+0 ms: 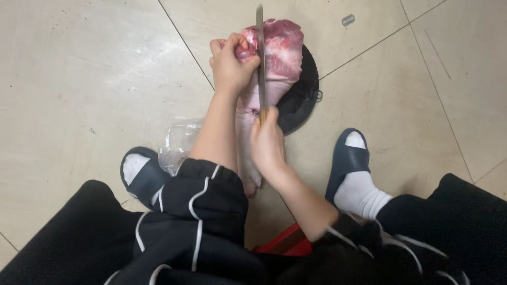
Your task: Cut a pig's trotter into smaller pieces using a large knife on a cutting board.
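Note:
A large raw pork leg (282, 53), pink meat at the far end and pale skin nearer me, lies on a round black chopping board (305, 84) on the tiled floor. My left hand (231, 63) grips the meat's left side near its top. My right hand (266, 142) is closed on the handle of a cleaver, whose blade (260, 58) stands edge-down along the meat, seen edge-on. The leg's near end hangs off the board between my knees.
A crumpled clear plastic bag (177, 145) lies by my left foot. Both feet wear white socks in dark slippers (346, 163). A red object (285, 244) shows under me. A small grey scrap (347, 20) lies on the floor far right.

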